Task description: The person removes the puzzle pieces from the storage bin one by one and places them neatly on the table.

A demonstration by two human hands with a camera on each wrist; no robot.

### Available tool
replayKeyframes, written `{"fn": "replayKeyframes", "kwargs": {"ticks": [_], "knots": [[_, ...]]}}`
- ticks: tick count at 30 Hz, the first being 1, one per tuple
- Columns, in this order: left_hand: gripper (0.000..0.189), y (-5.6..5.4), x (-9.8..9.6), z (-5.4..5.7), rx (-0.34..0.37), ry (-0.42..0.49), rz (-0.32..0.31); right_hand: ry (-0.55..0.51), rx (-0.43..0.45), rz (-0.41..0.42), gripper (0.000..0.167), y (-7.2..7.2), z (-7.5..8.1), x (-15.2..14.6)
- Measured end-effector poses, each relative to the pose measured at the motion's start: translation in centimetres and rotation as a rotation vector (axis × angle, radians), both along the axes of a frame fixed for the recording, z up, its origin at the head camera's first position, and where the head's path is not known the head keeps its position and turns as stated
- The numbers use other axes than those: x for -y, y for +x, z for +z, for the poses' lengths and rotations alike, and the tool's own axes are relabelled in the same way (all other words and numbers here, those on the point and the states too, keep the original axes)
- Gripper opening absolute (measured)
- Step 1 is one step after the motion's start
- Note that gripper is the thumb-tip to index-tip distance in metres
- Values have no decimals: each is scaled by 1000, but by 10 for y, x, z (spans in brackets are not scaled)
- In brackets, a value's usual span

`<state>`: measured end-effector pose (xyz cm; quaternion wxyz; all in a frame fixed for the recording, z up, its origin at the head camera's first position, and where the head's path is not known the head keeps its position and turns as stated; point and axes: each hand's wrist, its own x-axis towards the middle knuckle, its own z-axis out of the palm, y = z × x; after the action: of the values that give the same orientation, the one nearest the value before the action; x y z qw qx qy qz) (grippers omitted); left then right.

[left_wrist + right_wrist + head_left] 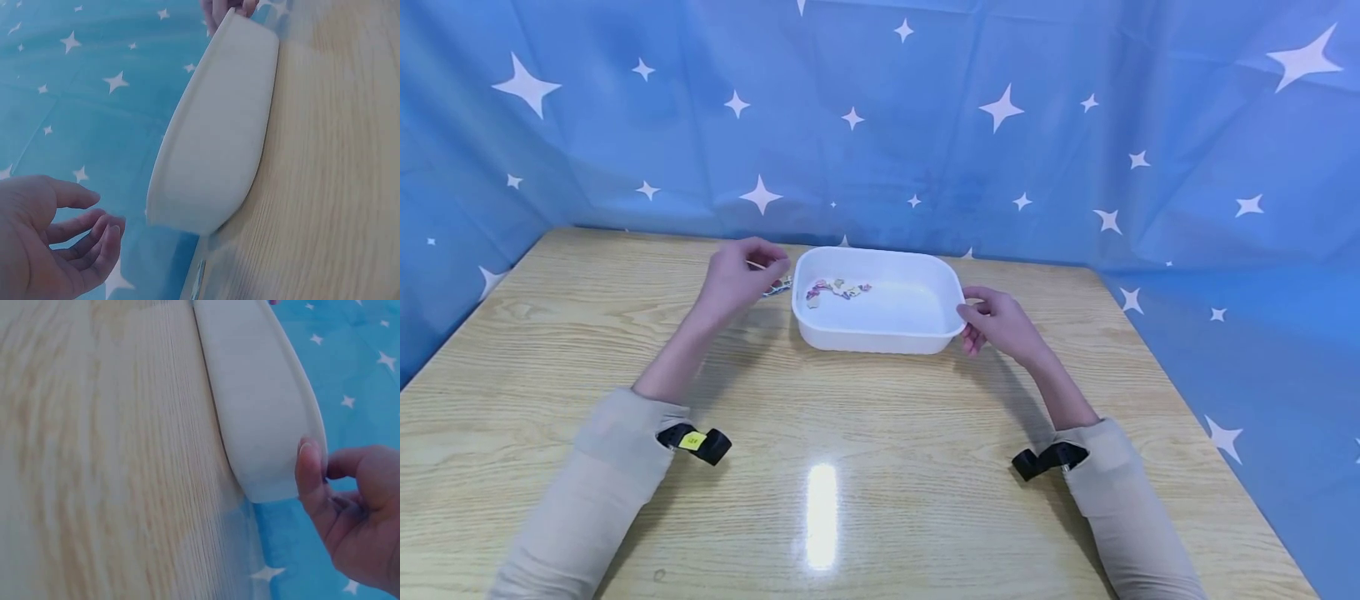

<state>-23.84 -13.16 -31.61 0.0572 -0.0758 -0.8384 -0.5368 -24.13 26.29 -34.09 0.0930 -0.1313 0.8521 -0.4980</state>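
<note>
White tub (880, 342): we are seeing it standing on the worktop (760, 517), near the far edge.
Small pieces (841, 289): these are lying in an uneven cluster inside, toward the tub's left end; we are finding them too small to name, though several colours are showing.
Right hand (998, 322): we are watching its fingers (309, 472) pinching the rim at the tub's right end.
Left hand (737, 271): it is hovering just beside the left end, apart from the tub, its fingers loosely bending and leaving a narrow gap to the thumb.
Thin bluish bundle (777, 287): it is lying just left of the tub, close by the left hand; we are not making out what it is.
Pale sleeves (595, 483): both are ending in black bands (715, 447), the left one carrying a yellow label (692, 440).
Blue cloth (820, 75): it is hanging behind the worktop, showing white stars.
</note>
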Motion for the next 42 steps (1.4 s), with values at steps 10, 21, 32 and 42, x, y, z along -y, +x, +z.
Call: {"fn": "replayKeyframes", "kwargs": {"ticks": [10,21,32,42], "knots": [[20,-1,-32,-3,-42,-15,-77,-6,0,7,47,0,1,0],[21,-5,-65,-13,-87,-28,-135,-6,2,4,48,1,2,0],[33,-22,-84,-20,17,-32,-70,-9,21,4,48,1,1,1],[37,-39,-93,-19,162,-62,-47,0,4,2,47,2,1,1]]}}
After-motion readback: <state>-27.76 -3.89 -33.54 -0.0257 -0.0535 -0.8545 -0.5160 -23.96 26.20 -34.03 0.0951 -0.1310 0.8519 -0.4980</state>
